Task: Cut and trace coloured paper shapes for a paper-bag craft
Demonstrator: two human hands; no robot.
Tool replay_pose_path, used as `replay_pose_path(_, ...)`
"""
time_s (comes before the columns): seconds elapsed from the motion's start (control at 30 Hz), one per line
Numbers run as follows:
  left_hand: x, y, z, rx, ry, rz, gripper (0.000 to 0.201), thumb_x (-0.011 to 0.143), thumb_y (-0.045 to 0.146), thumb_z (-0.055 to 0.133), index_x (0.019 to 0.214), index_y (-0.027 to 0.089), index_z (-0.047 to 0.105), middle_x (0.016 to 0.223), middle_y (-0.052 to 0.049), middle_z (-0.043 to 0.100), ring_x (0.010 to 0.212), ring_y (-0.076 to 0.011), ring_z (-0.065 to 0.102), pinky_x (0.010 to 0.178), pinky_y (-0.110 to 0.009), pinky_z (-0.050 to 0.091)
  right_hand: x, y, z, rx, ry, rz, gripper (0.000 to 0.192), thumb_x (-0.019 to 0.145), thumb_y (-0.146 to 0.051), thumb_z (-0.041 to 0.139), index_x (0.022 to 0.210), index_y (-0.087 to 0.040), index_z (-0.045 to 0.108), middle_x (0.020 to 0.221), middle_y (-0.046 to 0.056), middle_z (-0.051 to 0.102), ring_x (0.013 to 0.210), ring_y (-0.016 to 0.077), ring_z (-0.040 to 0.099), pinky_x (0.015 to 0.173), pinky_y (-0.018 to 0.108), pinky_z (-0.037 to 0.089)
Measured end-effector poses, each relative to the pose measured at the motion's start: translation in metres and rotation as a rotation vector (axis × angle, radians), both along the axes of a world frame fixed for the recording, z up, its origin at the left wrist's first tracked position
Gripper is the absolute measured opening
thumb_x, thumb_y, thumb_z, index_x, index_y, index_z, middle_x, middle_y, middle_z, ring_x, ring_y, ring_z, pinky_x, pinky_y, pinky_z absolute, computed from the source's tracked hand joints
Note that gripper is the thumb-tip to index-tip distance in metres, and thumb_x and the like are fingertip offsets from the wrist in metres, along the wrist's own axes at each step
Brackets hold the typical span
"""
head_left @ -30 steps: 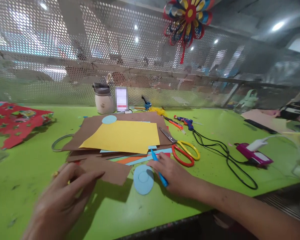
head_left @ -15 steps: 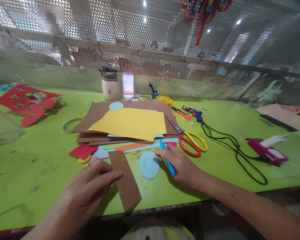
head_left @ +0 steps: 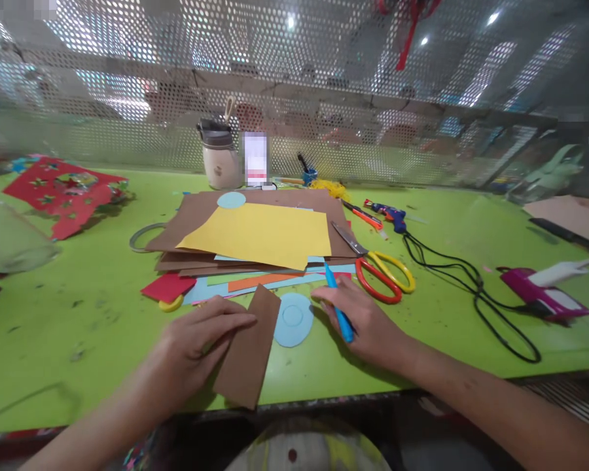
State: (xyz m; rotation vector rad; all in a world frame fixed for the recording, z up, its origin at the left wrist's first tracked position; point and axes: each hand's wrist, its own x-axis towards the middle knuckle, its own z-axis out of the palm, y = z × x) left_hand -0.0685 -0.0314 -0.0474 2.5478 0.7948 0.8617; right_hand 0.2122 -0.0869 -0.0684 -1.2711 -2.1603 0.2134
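My left hand (head_left: 201,347) pinches the left edge of a brown cardboard strip (head_left: 251,353), which leans to the right near the table's front edge. Just right of the strip lies a light blue paper disc (head_left: 293,319) with a smaller circle marked in its middle. In my right hand (head_left: 360,314) is a blue pen (head_left: 341,313), gripped beside the disc with its upper end pointing away from me. Scissors (head_left: 380,271) with red and yellow handles rest beyond my right hand.
Behind the hands, yellow paper (head_left: 260,232) tops a stack of brown cardboard (head_left: 177,229). A glue gun (head_left: 390,214) with a black cable (head_left: 451,261) lies at right, near a purple power block (head_left: 544,294). A bottle (head_left: 220,157) stands at the back; red cut-out paper (head_left: 59,193) lies left.
My left hand has turned the cardboard strip, so its far end now leans right, up against the blue disc. The right hand still holds the pen near the disc.
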Motion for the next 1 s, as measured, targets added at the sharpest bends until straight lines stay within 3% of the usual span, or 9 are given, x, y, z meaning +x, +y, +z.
replay_pose_path(0.2, 0.000, 0.006, 0.016, -0.151, 0.008, 0.074, 0.028, 0.084, 0.019, 0.047, 0.094, 0.026, 0.072, 0.095, -0.002, 0.074, 0.088, -0.0164, 0.068, 0.076, -0.021, 0.053, -0.003, 0.007, 0.004, 0.012, -0.017, 0.009, 0.023, 0.092, -0.014, 0.043, 0.111, -0.016, 0.056, 0.098, 0.012, 0.064, 0.092, 0.0257, 0.051, 0.080, 0.041, 0.045)
replay_pose_path(0.33, 0.004, 0.004, 0.011, -0.236, 0.067, 0.166, 0.031, 0.084, 0.022, 0.045, 0.100, 0.022, 0.072, 0.103, -0.004, 0.071, 0.097, -0.0193, 0.065, 0.080, -0.023, 0.052, -0.006, 0.011, 0.007, -0.001, -0.086, 0.036, 0.023, 0.093, -0.019, 0.046, 0.113, -0.015, 0.055, 0.098, 0.013, 0.064, 0.092, 0.0260, 0.048, 0.079, 0.041, 0.045)
replay_pose_path(0.53, 0.005, -0.003, 0.006, -0.299, 0.031, 0.126, 0.036, 0.090, 0.025, 0.039, 0.112, 0.023, 0.067, 0.113, -0.005, 0.067, 0.106, -0.0203, 0.060, 0.085, -0.025, 0.049, -0.007, 0.011, 0.007, -0.006, -0.154, 0.086, 0.023, 0.093, -0.020, 0.046, 0.112, -0.012, 0.056, 0.102, 0.015, 0.064, 0.091, 0.0264, 0.046, 0.080, 0.042, 0.044)
replay_pose_path(0.73, 0.007, 0.000, 0.009, -0.429, 0.028, 0.296, 0.030, 0.078, 0.039, 0.062, 0.102, 0.023, 0.070, 0.104, -0.005, 0.069, 0.094, -0.0216, 0.063, 0.082, -0.027, 0.051, -0.005, 0.007, -0.002, 0.037, -0.091, 0.084, 0.021, 0.093, -0.019, 0.047, 0.112, -0.013, 0.056, 0.098, 0.013, 0.067, 0.090, 0.0247, 0.050, 0.085, 0.042, 0.043)
replay_pose_path(0.87, 0.009, 0.003, 0.004, -0.605, -0.053, 0.345, 0.034, 0.075, 0.042, 0.065, 0.103, 0.023, 0.070, 0.099, -0.005, 0.067, 0.085, -0.0201, 0.063, 0.074, -0.028, 0.052, -0.004, 0.004, -0.005, 0.035, -0.067, 0.082, 0.022, 0.093, -0.017, 0.047, 0.112, -0.013, 0.056, 0.096, 0.012, 0.067, 0.089, 0.0241, 0.053, 0.087, 0.044, 0.042)
replay_pose_path(1.0, 0.013, 0.003, 0.000, -0.669, -0.080, 0.346, 0.041, 0.072, 0.041, 0.066, 0.107, 0.021, 0.068, 0.090, -0.005, 0.062, 0.078, -0.0188, 0.061, 0.063, -0.027, 0.051, -0.004, 0.003, -0.003, 0.020, -0.017, 0.072, 0.022, 0.092, -0.014, 0.046, 0.112, -0.013, 0.056, 0.091, 0.011, 0.066, 0.084, 0.0232, 0.051, 0.081, 0.041, 0.044)
